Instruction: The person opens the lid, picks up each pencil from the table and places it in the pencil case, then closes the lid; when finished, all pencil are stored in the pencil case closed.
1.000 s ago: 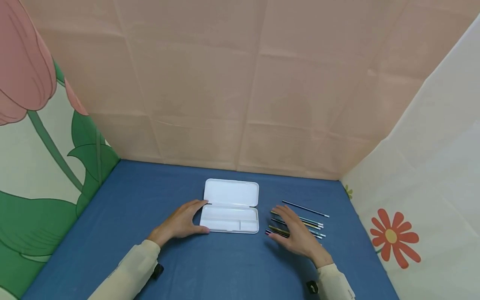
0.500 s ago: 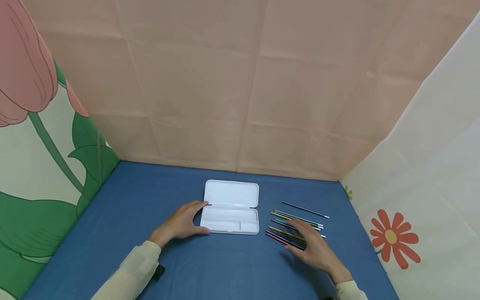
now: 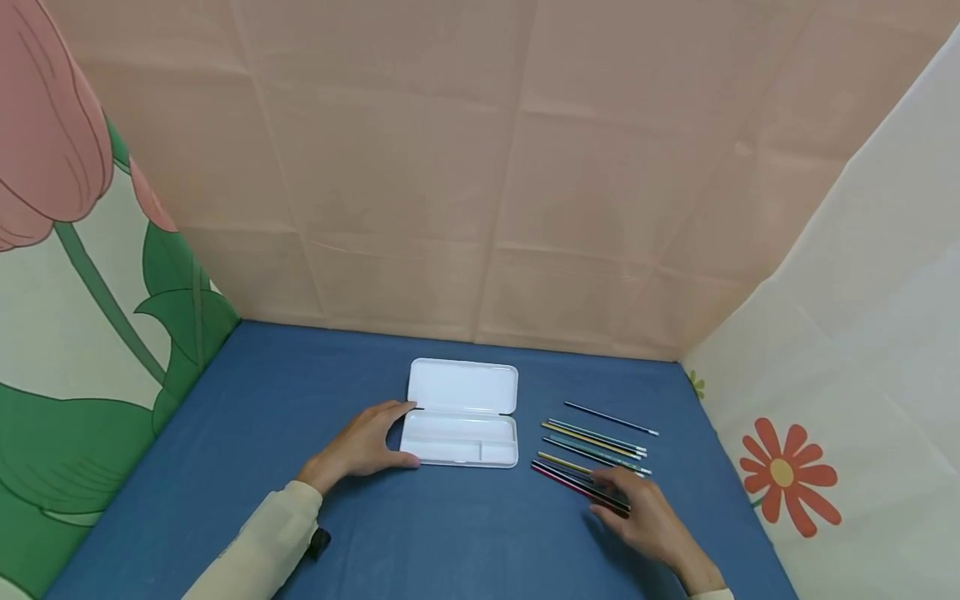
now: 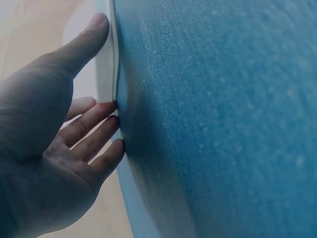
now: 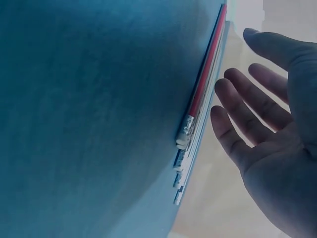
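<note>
A white pencil case (image 3: 459, 439) lies on the blue cloth with its lid folded back; its compartments hold nothing visible. My left hand (image 3: 365, 446) rests at the case's left end, thumb by the front corner and index finger by the hinge. In the left wrist view the thumb lies along the white edge, and the fingers (image 4: 89, 131) are fairly straight. On the right, several pencils (image 3: 600, 442) lie spread side by side. My right hand (image 3: 637, 512) hovers over the near ends of the dark pencils and a red pencil (image 5: 200, 84). Its fingers are loosely bent, apart from the pencils.
One dark pencil (image 3: 611, 417) lies slightly apart behind the others. The blue tablecloth (image 3: 450, 533) meets a beige backdrop (image 3: 480, 250) at the back. A flower-patterned white sheet (image 3: 847, 392) stands on the right and a tulip-patterned one (image 3: 90, 333) on the left.
My right hand has moved right and toward the front over the pencils, uncovering the farther ones. The near dark and red pencils now show longer. The left hand and the case stay still.
</note>
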The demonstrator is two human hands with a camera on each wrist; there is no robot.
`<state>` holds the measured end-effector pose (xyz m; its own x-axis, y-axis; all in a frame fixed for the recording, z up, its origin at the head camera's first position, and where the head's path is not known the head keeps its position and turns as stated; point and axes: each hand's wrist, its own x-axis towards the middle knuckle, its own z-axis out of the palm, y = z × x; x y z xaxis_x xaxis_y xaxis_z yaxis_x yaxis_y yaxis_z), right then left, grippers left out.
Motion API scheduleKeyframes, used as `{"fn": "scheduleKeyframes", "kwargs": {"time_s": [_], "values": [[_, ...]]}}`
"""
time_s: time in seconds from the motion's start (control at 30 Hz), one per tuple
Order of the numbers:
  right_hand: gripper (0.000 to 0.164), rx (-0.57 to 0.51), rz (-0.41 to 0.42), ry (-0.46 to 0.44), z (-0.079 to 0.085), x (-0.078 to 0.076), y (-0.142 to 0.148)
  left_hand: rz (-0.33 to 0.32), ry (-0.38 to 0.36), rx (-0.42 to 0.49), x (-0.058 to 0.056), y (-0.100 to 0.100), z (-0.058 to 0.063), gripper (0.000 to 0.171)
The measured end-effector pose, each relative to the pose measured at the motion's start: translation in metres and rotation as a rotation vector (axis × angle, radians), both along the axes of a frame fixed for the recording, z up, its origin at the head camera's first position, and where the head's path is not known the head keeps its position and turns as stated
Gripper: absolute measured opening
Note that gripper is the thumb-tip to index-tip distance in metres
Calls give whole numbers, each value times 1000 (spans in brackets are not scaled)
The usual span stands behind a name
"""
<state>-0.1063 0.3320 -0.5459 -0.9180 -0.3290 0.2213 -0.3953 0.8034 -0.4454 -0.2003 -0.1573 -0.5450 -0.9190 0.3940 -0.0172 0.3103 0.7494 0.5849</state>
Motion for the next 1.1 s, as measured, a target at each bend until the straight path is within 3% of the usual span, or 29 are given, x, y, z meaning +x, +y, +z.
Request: {"fn": "scheduleKeyframes", "kwargs": {"time_s": [0.33,0.57,0.77,1.1], "values": [[32,-34,34,-53,-6,3,5,-6,11,-9,-1,-1,-1,100],[30,-6,18,-24,-7,3,3,-8,8,-4,-1,0,-1,100],[30,30,11,-72,-4,3,1,-1,10,-7,-1,-2,-3,101],[27,-71,143,10,-18,-1,9,1,1,0,-1,0,-3,101]]}}
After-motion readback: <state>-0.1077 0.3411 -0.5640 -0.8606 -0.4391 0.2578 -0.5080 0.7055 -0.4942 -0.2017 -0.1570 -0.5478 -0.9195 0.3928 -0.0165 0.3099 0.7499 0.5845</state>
